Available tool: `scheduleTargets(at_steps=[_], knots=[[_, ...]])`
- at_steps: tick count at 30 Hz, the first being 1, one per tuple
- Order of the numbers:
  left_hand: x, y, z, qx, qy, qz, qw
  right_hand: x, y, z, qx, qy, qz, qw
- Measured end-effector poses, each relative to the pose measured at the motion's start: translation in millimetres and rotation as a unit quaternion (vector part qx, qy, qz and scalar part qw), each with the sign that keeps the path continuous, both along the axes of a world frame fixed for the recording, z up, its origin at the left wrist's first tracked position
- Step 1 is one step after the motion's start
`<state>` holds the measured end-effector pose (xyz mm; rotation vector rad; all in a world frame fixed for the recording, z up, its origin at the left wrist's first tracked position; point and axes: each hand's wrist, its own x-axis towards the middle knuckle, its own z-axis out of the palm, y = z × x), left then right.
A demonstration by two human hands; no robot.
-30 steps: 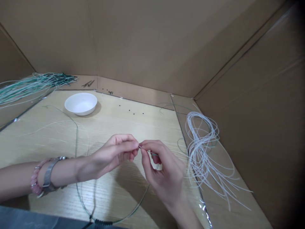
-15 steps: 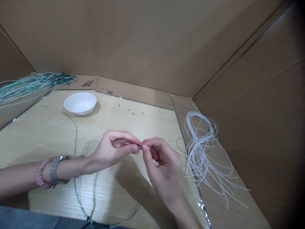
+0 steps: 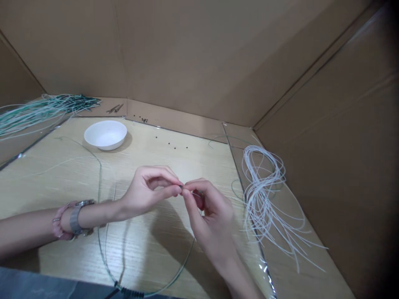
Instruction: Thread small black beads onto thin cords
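Over the middle of the table, my left hand [image 3: 152, 189] pinches a tiny dark bead [image 3: 181, 187] between thumb and forefinger. Fingertip to fingertip with it, my right hand [image 3: 208, 207] is closed on a thin cord [image 3: 197, 194] beside the bead. Whether the cord runs through the bead is too small to tell. From my right hand a green and white cord [image 3: 183, 265] loops down to a dark green knotted section [image 3: 131, 292] at the table's front edge, then back up under my left forearm.
A white bowl [image 3: 106, 143] stands at the back left. Several dark beads [image 3: 169, 143] lie scattered behind my hands. Green and white cords [image 3: 59, 109] and metal tweezers [image 3: 115, 109] lie far left. A white cord bundle [image 3: 262, 182] lies right, beside cardboard walls [image 3: 187, 62].
Both hands have risen slightly, and my right hand has shifted a little left, so the fingertips are closer together around the bead.
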<state>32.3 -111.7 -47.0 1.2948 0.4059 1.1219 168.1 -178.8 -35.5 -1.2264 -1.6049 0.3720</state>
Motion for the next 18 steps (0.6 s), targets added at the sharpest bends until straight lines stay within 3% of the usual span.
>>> scheduleTargets(at_steps=[4, 7, 18], knots=[[-1, 3, 0.7, -0.040, 0.038, 0.019, 0.998, 2, 2, 0.5, 0.025, -0.012, 0.017, 0.999], [-1, 4, -0.3, -0.068, 0.058, 0.013, 0.996, 3, 3, -0.3, 0.043, -0.036, -0.009, 0.998], [4, -6, -6.9, -0.097, 0.046, -0.001, 0.994, 1, 8, -13.3, 0.089, -0.073, 0.002, 0.993]])
